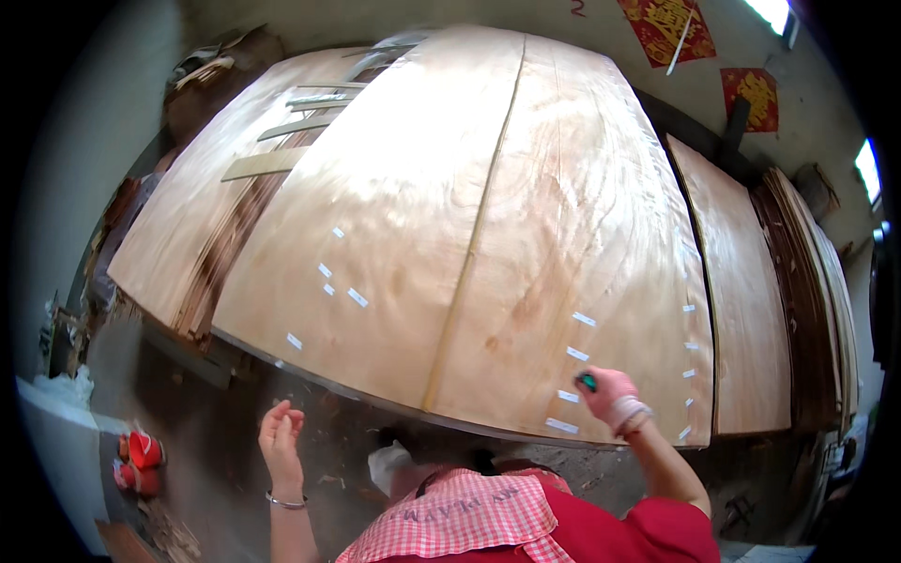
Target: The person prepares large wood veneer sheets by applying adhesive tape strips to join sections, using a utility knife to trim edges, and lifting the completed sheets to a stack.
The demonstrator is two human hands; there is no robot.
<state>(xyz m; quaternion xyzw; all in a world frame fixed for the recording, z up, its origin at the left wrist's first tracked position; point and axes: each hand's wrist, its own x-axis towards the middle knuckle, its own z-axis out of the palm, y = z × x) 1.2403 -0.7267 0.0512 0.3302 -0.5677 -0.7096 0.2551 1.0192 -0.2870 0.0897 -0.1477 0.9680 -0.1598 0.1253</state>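
A large sheet of pale wood veneer lies in front of me, with a long narrow tan strip running down it. Short white tape pieces are stuck on the left half, and several more lie on the right half. My right hand, in a pale pinkish glove, is closed around a small dark-green object whose kind I cannot make out. It is over the sheet's near right part, beside a white tape piece. My left hand, bare with a bracelet at the wrist, hangs off the near edge, fingers loosely bent and empty.
Another veneer stack stands at the left, with several thin wooden slats across the gap. More sheets stand at the right. Red items sit on the floor at lower left. Red paper decorations hang on the far wall.
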